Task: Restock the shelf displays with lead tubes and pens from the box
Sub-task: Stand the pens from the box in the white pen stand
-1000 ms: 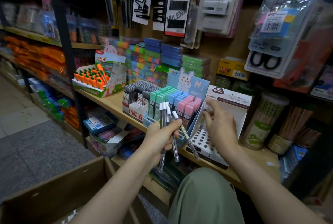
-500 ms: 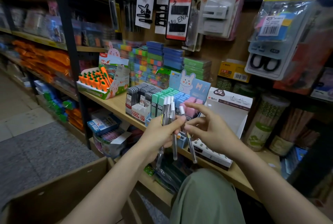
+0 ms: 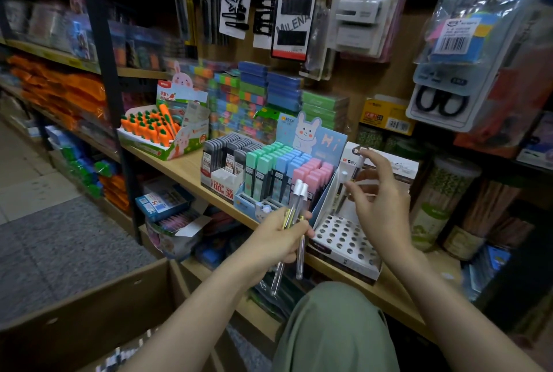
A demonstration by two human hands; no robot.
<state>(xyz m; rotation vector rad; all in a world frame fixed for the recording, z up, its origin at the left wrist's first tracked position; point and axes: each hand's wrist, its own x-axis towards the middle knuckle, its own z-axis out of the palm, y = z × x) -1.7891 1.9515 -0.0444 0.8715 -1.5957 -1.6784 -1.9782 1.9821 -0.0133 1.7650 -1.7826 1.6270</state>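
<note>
**At the pen stand: one pen going in, two kept in reserve**

On the wooden shelf, seen from the head camera, a white stand with rows of round holes is being filled. A single pen is pinched upright in the fingertips of the right hand, apparently so that its tip can be dropped straight into a hole at the back. Two more pens are clamped in the curled left hand, caps up, just beside the stand, so the next one is within easy reach. The lead tubes are already packed upright in the rabbit display to the left. The cardboard box is kept open at knee level below.
</note>
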